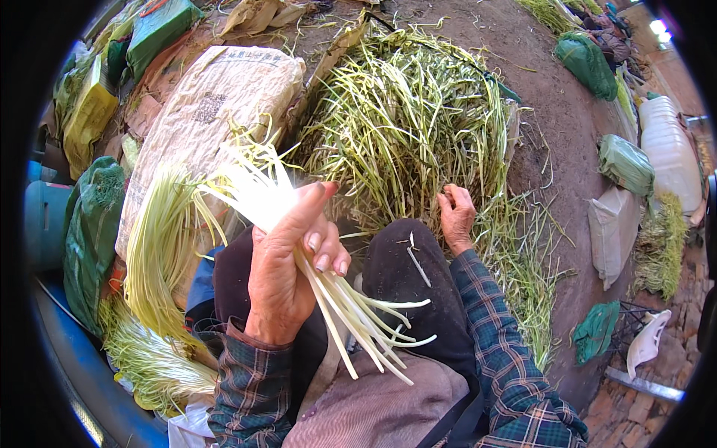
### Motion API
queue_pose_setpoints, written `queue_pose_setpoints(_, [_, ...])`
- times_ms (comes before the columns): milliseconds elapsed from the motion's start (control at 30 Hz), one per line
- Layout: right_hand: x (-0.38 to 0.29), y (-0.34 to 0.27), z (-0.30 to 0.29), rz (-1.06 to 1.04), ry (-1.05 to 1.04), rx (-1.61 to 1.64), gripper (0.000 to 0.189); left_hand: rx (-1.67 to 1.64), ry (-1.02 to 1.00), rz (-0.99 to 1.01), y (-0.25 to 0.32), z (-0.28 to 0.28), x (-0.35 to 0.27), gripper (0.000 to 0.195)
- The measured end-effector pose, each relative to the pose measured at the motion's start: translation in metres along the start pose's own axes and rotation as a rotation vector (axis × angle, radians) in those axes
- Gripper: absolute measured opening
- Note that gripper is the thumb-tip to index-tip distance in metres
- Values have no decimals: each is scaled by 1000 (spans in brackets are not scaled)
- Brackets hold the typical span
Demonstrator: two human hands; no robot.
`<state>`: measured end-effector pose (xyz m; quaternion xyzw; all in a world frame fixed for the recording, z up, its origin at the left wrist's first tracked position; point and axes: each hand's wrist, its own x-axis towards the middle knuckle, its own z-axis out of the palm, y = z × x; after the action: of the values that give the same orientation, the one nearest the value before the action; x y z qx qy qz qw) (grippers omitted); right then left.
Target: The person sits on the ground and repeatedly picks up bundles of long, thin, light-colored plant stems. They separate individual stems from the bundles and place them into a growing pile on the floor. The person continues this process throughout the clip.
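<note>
My left hand (291, 269) is closed around a bunch of pale, blanched leafy shoots (364, 319). Their white stem ends fan out over my lap, and the yellow-green tops point away to the upper left, partly lost in glare. At the near edge of a large heap of tangled green-yellow shoots (409, 117), my right hand (456, 215) has its fingers bent together; whether anything is between them is hidden. Beyond my left hand, a neat sheaf of long pale shoots (159, 246) drapes over a woven sack (224, 95).
More bundled shoots (162, 353) lie at lower left, by a green mesh bag (95, 241) and a blue bin (47, 224). Loose shoots (526, 280) litter the earth floor at right. White plastic containers (669, 145) and a green sack (585, 64) stand farther right. People (608, 39) are in the distance.
</note>
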<state>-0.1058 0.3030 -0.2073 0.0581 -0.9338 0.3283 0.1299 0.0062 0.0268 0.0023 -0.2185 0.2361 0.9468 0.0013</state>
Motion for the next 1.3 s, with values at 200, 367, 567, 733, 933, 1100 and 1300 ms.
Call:
queue_pose_setpoints(200, [8, 0, 18, 61, -304, -385, 24, 30, 25, -1, -1, 2, 0, 23])
queue_pose_setpoints(367, [-4, 19, 19, 65, -176, -167, 16, 13, 2, -1, 1, -1, 0, 23])
queue_pose_setpoints(567, [2, 1, -8, 200, -203, 95, 12, 34, 12, -11, -1, 0, -1, 21])
queue_pose_setpoints(733, [54, -26, -89, 80, -117, 607, 9, 36, 2, -20, -2, 1, 0, 21])
queue_pose_setpoints(933, [55, -45, -136, 184, -341, 92, 15, 34, 4, -33, -6, 2, 2, 20])
queue_pose_setpoints(1100, [49, -76, -156, 41, -337, 410, 18, 74, -18, -38, -15, 4, 6, 17])
queue_pose_setpoints(1300, [43, -121, -169, -67, -234, 307, 18, 201, -19, -80, -24, 11, 13, 22])
